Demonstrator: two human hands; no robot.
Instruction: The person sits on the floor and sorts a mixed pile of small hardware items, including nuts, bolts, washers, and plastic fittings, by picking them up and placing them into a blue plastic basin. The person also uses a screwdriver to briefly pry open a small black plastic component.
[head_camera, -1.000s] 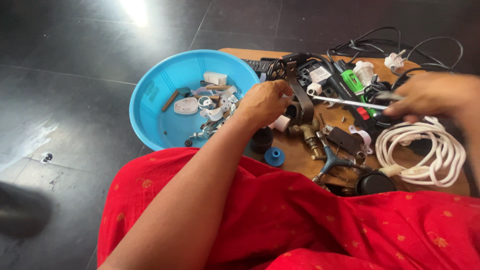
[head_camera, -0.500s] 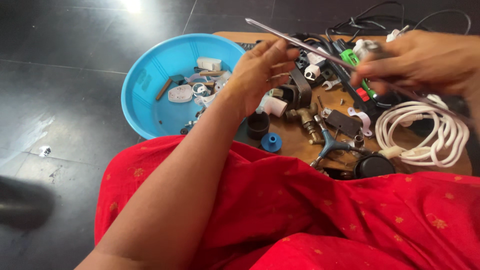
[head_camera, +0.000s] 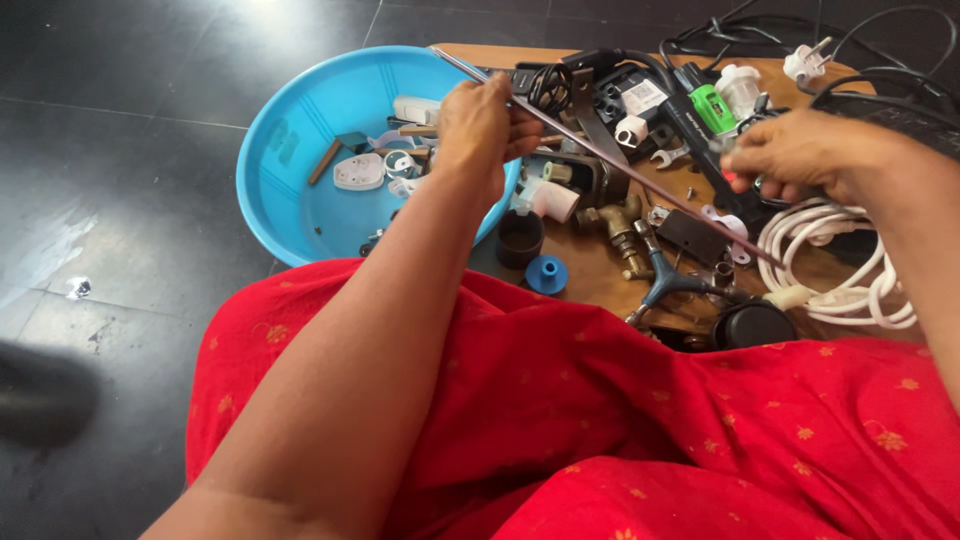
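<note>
My left hand (head_camera: 480, 125) is closed around a long thin metal rod (head_camera: 620, 160), over the right rim of a blue plastic basin (head_camera: 260, 200). The rod slants from above the basin down to the right across a pile of hardware. My right hand (head_camera: 810, 150) hovers with curled fingers above the pile, just over the rod's lower end and beside a coiled white cable (head_camera: 830, 260). I cannot tell whether it holds anything. Several small white and brown parts lie in the basin.
A wooden board (head_camera: 600, 285) carries a brass tap fitting (head_camera: 620, 230), a black cup (head_camera: 520, 238), a blue cap (head_camera: 546, 273), a green-topped item (head_camera: 712, 108), black cables and a white plug (head_camera: 805, 62). My red-clothed lap (head_camera: 600, 420) fills the foreground over a dark tiled floor.
The rod, gripped by my right hand half a second ago, now sits in my left hand with its far end over the basin. My right hand has let go and dropped toward the cable.
</note>
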